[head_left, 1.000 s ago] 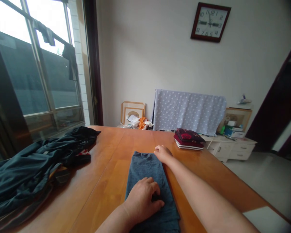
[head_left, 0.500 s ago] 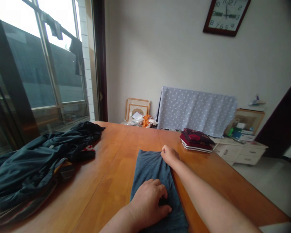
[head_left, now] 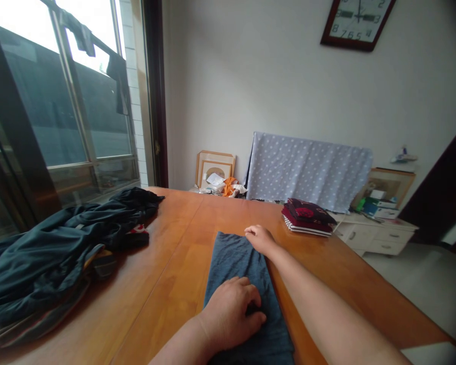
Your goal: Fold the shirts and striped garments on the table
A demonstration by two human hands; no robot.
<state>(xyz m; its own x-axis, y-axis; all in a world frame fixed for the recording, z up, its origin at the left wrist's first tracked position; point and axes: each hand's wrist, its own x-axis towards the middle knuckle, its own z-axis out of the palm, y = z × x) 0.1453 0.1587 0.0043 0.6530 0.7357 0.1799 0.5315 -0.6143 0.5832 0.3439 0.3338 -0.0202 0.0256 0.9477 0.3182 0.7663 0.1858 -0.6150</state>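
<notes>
Where legible, numerals on the wall clock (head_left: 357,24)

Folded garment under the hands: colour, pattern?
The folded garment is a plain, muted slate blue, with no pattern visible. It shows best in the head view.

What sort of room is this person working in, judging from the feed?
It looks like a room in a private home, probably a living or dining room: a wooden dining-style table, a square wall clock, and a low white drawer unit with household odds and ends on top.
</notes>
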